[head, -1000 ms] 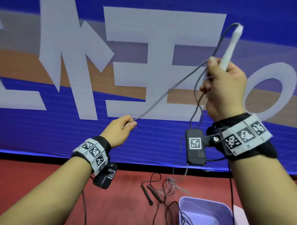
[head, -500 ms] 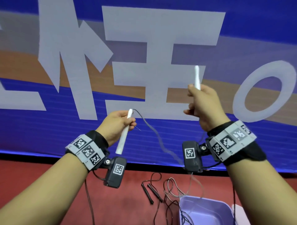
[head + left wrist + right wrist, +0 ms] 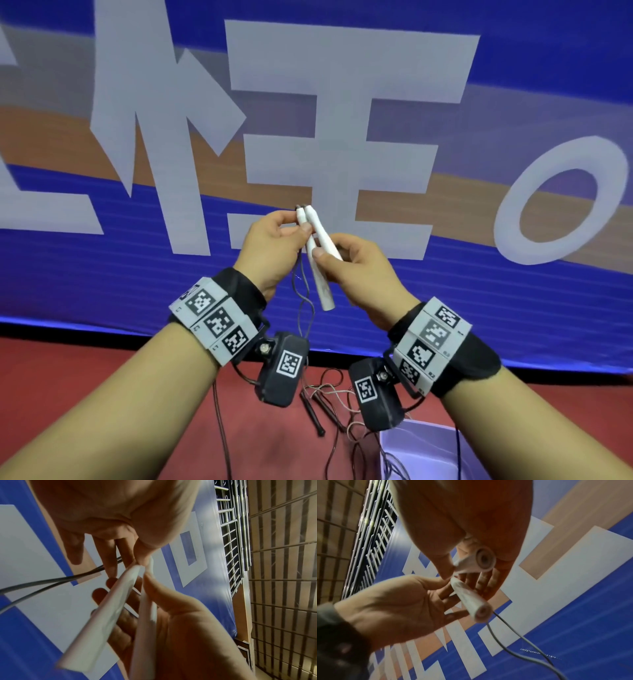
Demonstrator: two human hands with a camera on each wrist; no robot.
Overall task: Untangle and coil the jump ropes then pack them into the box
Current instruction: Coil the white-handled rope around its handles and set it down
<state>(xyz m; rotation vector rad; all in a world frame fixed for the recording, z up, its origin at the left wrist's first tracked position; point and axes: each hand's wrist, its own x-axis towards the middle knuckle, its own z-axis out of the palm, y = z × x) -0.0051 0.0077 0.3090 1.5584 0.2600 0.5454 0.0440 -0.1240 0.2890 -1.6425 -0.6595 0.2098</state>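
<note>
Both hands (image 3: 447, 566) pinching two white handles (image 3: 471, 601)

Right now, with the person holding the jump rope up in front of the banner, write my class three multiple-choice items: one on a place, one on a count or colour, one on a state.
1. Where is the box?
A. On the red floor, low right in the head view
B. Hanging on the banner
C. In the left hand

2. How many white handles are held between the hands?
A. One
B. Two
C. Four

3. How do the two handles stand to each other?
A. Far apart, one per outstretched arm
B. Lying on the floor
C. Brought together, crossing, tips close

Key: 1 A, the lilac box sits on the floor beside the loose ropes. 2 B, two white handles show in all views. 3 C, the left hand and right hand pinch them together, and the grey cord hangs below.
</note>
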